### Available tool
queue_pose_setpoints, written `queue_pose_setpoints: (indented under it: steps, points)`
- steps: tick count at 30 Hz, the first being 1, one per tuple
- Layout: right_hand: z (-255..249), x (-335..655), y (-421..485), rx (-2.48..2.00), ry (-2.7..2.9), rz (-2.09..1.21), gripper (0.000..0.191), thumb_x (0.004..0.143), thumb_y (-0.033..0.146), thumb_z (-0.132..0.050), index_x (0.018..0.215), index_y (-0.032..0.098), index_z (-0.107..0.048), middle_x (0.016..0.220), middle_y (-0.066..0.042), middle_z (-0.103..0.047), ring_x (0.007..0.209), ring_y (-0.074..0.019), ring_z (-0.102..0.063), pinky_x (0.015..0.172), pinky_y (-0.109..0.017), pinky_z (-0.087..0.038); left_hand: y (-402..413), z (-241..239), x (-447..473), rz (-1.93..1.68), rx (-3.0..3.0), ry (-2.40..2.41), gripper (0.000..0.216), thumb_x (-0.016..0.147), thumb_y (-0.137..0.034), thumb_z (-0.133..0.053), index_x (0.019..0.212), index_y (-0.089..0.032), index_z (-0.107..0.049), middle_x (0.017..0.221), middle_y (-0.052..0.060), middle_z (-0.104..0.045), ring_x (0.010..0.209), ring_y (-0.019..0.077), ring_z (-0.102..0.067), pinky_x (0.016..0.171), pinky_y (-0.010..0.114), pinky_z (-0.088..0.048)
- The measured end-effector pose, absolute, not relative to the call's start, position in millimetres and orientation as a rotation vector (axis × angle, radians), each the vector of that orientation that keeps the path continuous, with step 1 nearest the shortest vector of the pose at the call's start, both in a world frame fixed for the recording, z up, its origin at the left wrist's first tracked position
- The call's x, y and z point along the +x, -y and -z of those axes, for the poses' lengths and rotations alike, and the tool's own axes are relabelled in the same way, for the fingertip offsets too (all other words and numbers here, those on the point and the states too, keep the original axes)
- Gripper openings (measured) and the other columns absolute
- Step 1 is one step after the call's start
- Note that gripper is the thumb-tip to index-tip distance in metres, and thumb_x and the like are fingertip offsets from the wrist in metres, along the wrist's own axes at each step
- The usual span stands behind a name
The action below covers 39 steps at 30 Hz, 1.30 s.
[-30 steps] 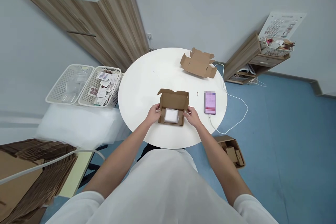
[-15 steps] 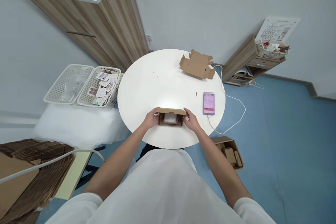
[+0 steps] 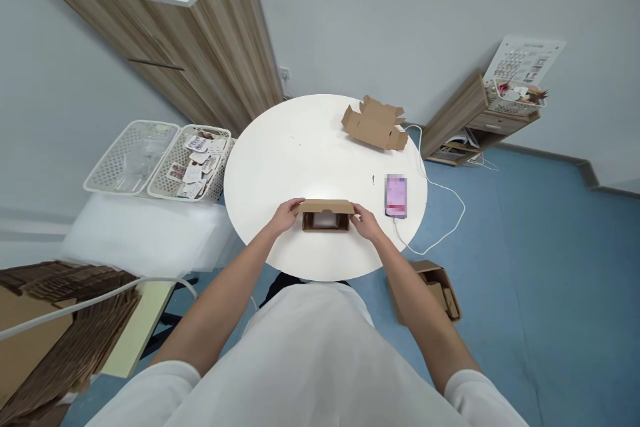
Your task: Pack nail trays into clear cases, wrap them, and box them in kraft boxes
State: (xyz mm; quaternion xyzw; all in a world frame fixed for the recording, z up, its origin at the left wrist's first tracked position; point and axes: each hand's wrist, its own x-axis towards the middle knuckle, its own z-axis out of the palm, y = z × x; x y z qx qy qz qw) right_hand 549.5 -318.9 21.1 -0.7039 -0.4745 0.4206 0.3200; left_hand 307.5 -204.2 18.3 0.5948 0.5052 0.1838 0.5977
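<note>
At the centre of the frame, a brown cardboard box [image 3: 326,207] is resting on the near part of a round white table [image 3: 270,167], its lid [image 3: 311,206] tilting over the rear of the opening, so that a white packet [image 3: 325,219] is showing inside below the lid's edge. The left hand [image 3: 286,216] is holding the lid's left end, fingers bending narrowly around the corner; the right hand [image 3: 367,221] is holding the right end in the same way, its thumb lying near the box's side wall. Right of the centre, a phone-like device [image 3: 397,197] with a blurred screen is lying on the table, a white cable [image 3: 423,253] running from its lower edge. Above it, an unfolded carton [image 3: 375,130] is lying near the table's far edge. At the left of the frame, a white basket [image 3: 220,180] is holding small printed cards [image 3: 199,163], and at the lower right a brown open carton [image 3: 397,303] is standing on the blue floor [image 3: 525,260], partly hidden by the right forearm.
</note>
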Motion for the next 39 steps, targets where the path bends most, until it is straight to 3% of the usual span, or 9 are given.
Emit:
queue_pose_setpoints:
  steps: [5, 8, 13, 17, 21, 25, 32, 35, 39]
  points:
    - [-16.2, 550.7, 331.8, -1.758, 1.116, -1.271, 0.049, 0.072, 0.017, -0.042, 0.119, 0.029, -0.049, 0.127, -0.001, -0.048, 0.11, -0.0177, -0.049, 0.094, -0.038, -0.036, 212.1, -11.9, 293.4, -0.474, 1.087, -1.134, 0.035, 0.074, -0.027, -0.044, 0.103, -0.018, -0.062, 0.118, 0.008, -0.056, 0.108, 0.0226, -0.052, 0.086, 0.036, -0.045]
    - [-15.9, 549.9, 344.6, -1.674, 0.87, -1.447, 0.041, 0.08, 0.033, -0.038, 0.119, 0.028, -0.049, 0.126, -0.003, -0.049, 0.107, -0.0197, -0.052, 0.089, -0.039, -0.04, 220.7, -10.8, 281.2, -0.428, 0.956, -1.117, 0.043, 0.08, -0.042, -0.035, 0.107, -0.019, -0.059, 0.125, 0.01, -0.051, 0.111, 0.025, -0.049, 0.081, 0.038, -0.047]
    - [-28.7, 542.6, 344.1, -1.573, 0.56, -1.469, 0.059, 0.082, 0.061, -0.019, 0.127, 0.028, -0.039, 0.132, -0.008, -0.043, 0.111, -0.0218, -0.05, 0.08, -0.037, -0.045, 226.8, -21.2, 284.9, -0.361, 0.902, -1.232, 0.058, 0.075, -0.064, -0.037, 0.115, -0.025, -0.052, 0.128, 0.011, -0.047, 0.111, 0.0268, -0.049, 0.076, 0.038, -0.048]
    - [-39.1, 532.4, 336.2, -1.542, 0.615, -1.459, 0.053, 0.079, 0.058, -0.037, 0.127, 0.037, -0.036, 0.134, -0.003, -0.041, 0.117, -0.0228, -0.043, 0.085, -0.04, -0.043, 229.8, -29.5, 298.1, -0.364, 1.009, -1.22, 0.052, 0.07, -0.055, -0.055, 0.113, -0.026, -0.054, 0.125, 0.01, -0.05, 0.109, 0.0251, -0.05, 0.076, 0.035, -0.048]
    - [-30.0, 520.1, 343.5, -1.559, 0.727, -1.376, 0.055, 0.071, 0.042, -0.057, 0.123, 0.033, -0.043, 0.135, -0.002, -0.038, 0.118, -0.0225, -0.042, 0.092, -0.039, -0.039, 241.9, -21.7, 299.9, -0.438, 1.12, -1.163, 0.051, 0.067, -0.039, -0.064, 0.115, -0.023, -0.053, 0.123, 0.01, -0.051, 0.106, 0.0239, -0.052, 0.082, 0.036, -0.047]
    - [-8.9, 504.3, 364.5, -1.628, 0.693, -1.294, 0.061, 0.071, 0.038, -0.056, 0.128, 0.03, -0.036, 0.138, -0.005, -0.031, 0.117, -0.0209, -0.042, 0.092, -0.037, -0.041, 260.7, -6.1, 292.7, -0.505, 1.24, -1.272, 0.055, 0.07, -0.033, -0.062, 0.121, -0.019, -0.046, 0.123, 0.013, -0.05, 0.104, 0.022, -0.054, 0.084, 0.036, -0.046]
    - [4.3, 479.2, 400.7, -1.687, 0.757, -1.177, 0.065, 0.074, 0.041, -0.054, 0.132, 0.029, -0.026, 0.139, -0.008, -0.028, 0.119, -0.0225, -0.04, 0.087, -0.038, -0.045, 275.9, -4.6, 274.0, -0.482, 1.412, -1.335, 0.047, 0.079, -0.04, -0.05, 0.121, -0.02, -0.045, 0.125, 0.012, -0.049, 0.109, 0.0209, -0.05, 0.086, 0.034, -0.044]
    - [3.5, 468.5, 404.5, -1.721, 0.868, -1.121, 0.062, 0.076, 0.04, -0.051, 0.132, 0.03, -0.026, 0.138, -0.008, -0.029, 0.12, -0.0227, -0.038, 0.086, -0.038, -0.046, 274.6, -4.8, 272.7, -0.436, 1.488, -1.242, 0.047, 0.078, -0.04, -0.05, 0.12, -0.021, -0.046, 0.123, 0.011, -0.051, 0.104, 0.0209, -0.054, 0.081, 0.034, -0.046]
    - [4.8, 454.9, 404.7, -1.815, 1.049, -0.969, 0.064, 0.076, 0.032, -0.051, 0.134, 0.028, -0.023, 0.139, -0.008, -0.025, 0.128, -0.0224, -0.025, 0.093, -0.04, -0.04, 275.1, 0.8, 271.5, -0.403, 1.559, -1.18, 0.046, 0.076, -0.036, -0.052, 0.119, -0.02, -0.048, 0.114, 0.01, -0.057, 0.091, 0.0195, -0.059, 0.076, 0.034, -0.048]
